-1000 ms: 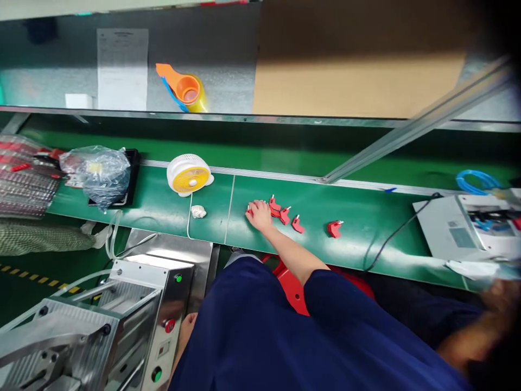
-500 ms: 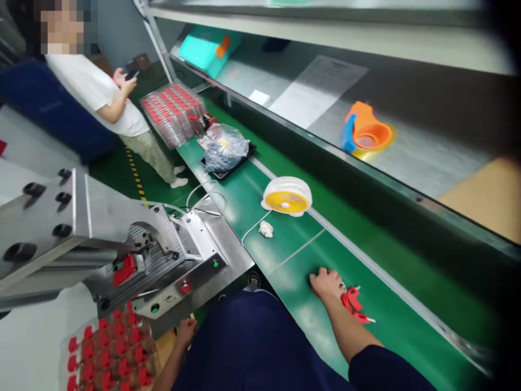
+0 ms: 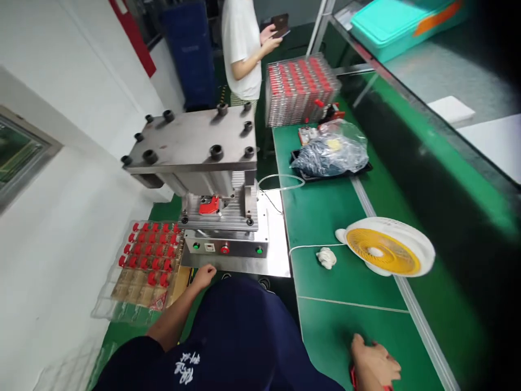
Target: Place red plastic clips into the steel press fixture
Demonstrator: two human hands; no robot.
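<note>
My left hand (image 3: 204,276) is in front of the metal press (image 3: 211,184), near the control panel's lower edge, its fingers curled closed with nothing visible in them. A red plastic part (image 3: 209,205) sits in the press under the upper block. On the green table at lower right, my right hand (image 3: 376,361) is slightly blurred, its fingers apart. Red plastic pieces (image 3: 353,376) show at its edge, partly covered by the hand and wrist. Left of the press, a clear tray (image 3: 118,288) carries rows of red parts (image 3: 150,244).
A white fan with a yellow grille (image 3: 378,251) stands on the table beside a crumpled white wad (image 3: 326,258). Farther back are a plastic-wrapped bundle (image 3: 336,152) on a black tray and stacked trays of red parts (image 3: 299,89). A person (image 3: 244,54) stands behind the press holding a phone.
My view has turned left, bringing the press and the tray of red parts toward the middle. The right hand's fingers look more spread; it remains by the red pieces.
</note>
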